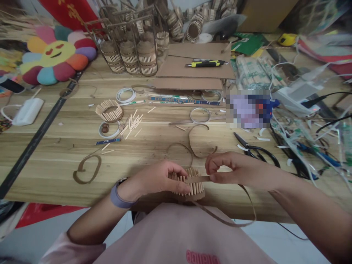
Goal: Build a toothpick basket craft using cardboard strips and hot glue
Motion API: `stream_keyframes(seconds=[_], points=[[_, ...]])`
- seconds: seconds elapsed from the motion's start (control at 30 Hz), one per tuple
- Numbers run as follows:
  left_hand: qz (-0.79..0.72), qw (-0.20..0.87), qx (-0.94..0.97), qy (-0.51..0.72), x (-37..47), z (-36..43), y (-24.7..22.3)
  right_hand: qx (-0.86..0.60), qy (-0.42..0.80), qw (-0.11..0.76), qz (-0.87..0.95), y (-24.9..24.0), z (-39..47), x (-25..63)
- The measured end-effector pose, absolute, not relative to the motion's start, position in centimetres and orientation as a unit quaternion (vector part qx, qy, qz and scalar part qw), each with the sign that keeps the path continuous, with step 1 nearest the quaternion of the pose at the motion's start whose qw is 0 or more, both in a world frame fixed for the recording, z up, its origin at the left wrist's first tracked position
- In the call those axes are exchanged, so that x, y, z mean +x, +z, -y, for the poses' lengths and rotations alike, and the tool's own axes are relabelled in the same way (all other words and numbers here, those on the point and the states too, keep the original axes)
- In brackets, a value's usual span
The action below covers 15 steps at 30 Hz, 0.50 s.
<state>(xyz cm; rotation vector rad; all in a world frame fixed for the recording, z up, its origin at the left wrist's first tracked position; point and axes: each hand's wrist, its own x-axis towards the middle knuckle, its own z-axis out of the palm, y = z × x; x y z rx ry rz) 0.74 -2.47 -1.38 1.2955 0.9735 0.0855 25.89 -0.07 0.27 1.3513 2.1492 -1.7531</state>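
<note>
At the table's near edge, my left hand (170, 178) is wrapped round a small round basket of upright wooden sticks (196, 187). A brown flat strip (202, 179) lies across the outside of these sticks. My right hand (227, 168) pinches that strip between thumb and fingers, just right of the basket. A long length of the strip loops down past the table edge and back up toward the right hand. Part of the basket is hidden behind my left fingers. Loose curled brown strips (189, 141) lie just beyond my hands.
Black-handled scissors (255, 148) lie right of my hands. Another stick ring (109, 111), loose sticks (133, 123) and tape rolls (125, 95) are at the left. Cardboard sheets (192, 73) bear a yellow-black cutter (206, 63). Cables and a power strip (299, 95) crowd the right.
</note>
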Motion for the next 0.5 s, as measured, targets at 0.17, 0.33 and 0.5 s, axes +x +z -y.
stream_keyframes(seconds=[0.17,0.33,0.5], points=[[-0.436,0.678,0.591,0.031,0.60,2.52,-1.39,0.429,-0.573,0.014,-0.699,0.21,-0.08,25.87],[-0.427,0.687,0.588,0.034,0.46,2.60,-1.58,0.433,-0.561,0.028,-0.705,0.27,-0.09,25.82],[-0.411,0.696,0.588,0.041,0.64,2.71,-1.86,0.434,-0.562,0.040,-0.703,0.55,-0.10,25.69]])
